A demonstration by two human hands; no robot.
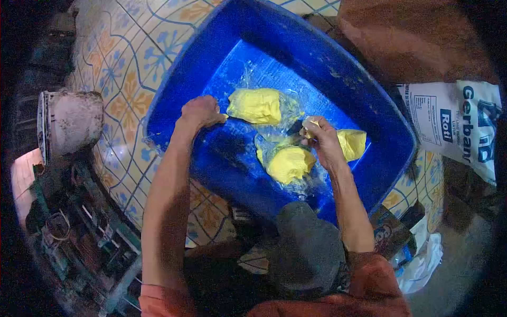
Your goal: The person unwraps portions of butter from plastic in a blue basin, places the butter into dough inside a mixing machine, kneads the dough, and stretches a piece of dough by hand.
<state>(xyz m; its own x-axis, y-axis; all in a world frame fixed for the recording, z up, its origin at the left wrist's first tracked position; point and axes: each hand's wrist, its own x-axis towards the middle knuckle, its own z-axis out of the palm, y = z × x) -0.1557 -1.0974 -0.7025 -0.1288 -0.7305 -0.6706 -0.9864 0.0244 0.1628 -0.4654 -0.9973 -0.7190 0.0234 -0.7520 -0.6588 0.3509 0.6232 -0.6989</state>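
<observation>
Inside a blue plastic tub (pixel 280 26) lie three soft-looking yellow blocks: an upper block (pixel 256 104), a lower block (pixel 290 165) and a right-hand block (pixel 352 144). Crumpled clear plastic (pixel 290 108) surrounds the upper and lower blocks. Just left of the upper block is my left hand (pixel 202 112), fingers closed together, with a small yellow bit showing at the fingertips. My right hand (pixel 323 138) is pinched between the lower and right-hand blocks. A pale yellowish piece (pixel 312 126) shows between its thumb and fingers; its exact kind is unclear.
Patterned tiles (pixel 124 68) surround the tub. A stained white bucket (pixel 74 121) is at the left. Printed white sacks (pixel 449 121) lie right of the tub, below a brown surface (pixel 417 39). Near the tub's lower edge is a dark grey rounded shape (pixel 306 248).
</observation>
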